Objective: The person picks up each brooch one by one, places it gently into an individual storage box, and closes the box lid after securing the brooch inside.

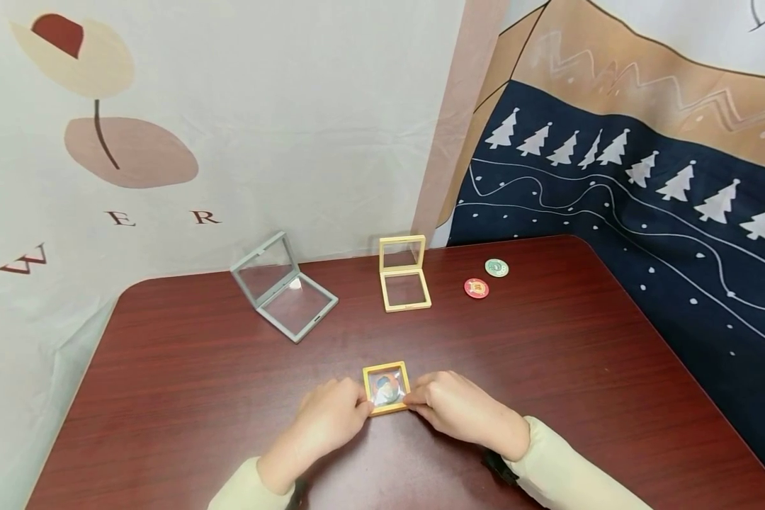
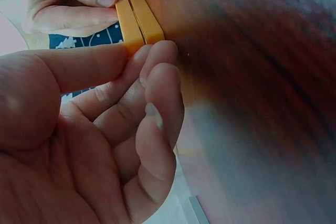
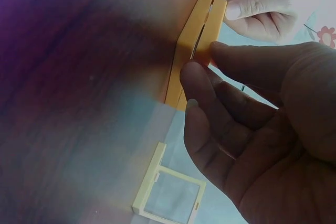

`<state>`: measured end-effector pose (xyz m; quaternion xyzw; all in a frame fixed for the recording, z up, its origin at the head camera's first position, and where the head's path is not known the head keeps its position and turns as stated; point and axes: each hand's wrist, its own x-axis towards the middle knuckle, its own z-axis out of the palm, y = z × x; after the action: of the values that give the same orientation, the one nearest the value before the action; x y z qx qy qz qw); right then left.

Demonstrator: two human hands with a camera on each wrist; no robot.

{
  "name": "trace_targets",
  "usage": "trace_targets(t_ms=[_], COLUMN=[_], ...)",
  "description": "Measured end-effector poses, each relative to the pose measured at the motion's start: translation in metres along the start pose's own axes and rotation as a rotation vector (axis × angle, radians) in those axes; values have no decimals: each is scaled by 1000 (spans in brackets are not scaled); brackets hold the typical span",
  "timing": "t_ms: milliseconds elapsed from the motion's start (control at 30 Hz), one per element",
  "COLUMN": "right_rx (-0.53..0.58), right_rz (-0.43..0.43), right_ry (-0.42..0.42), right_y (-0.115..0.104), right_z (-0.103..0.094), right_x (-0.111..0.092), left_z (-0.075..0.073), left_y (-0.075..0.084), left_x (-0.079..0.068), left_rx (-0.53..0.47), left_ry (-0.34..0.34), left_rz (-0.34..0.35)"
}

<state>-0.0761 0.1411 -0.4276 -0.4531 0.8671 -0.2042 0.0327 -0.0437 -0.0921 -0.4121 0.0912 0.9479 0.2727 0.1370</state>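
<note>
A small orange-yellow display frame (image 1: 384,366) lies near the table's front, a round multicoloured disc (image 1: 385,389) showing behind its clear film. My left hand (image 1: 334,414) pinches its near left corner. At the near right corner, the fingertips and thumb of my right hand (image 1: 455,404) grip it. The two halves of the frame (image 2: 139,19) lie face to face in the left wrist view, a thin slit between them. From the right wrist view, the same slit runs along the frame's edge (image 3: 199,35).
Behind the hands, a grey display frame (image 1: 316,322) stands unfolded at the left and a pale yellow one (image 1: 408,307) in the middle. A red chip (image 1: 476,288) and a green chip (image 1: 496,268) lie farther right. Printed cloth hangs along the table's back edge.
</note>
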Motion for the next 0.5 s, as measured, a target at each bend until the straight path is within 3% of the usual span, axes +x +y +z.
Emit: trace_targets(t_ms=[500], right_rx=[-42], right_rz=[-27], right_ry=[6], right_y=[-1], right_z=[3], right_x=[-1], left_z=[0], left_y=[0], left_x=[0], left_rx=[-1], left_ry=[4], left_rz=[8])
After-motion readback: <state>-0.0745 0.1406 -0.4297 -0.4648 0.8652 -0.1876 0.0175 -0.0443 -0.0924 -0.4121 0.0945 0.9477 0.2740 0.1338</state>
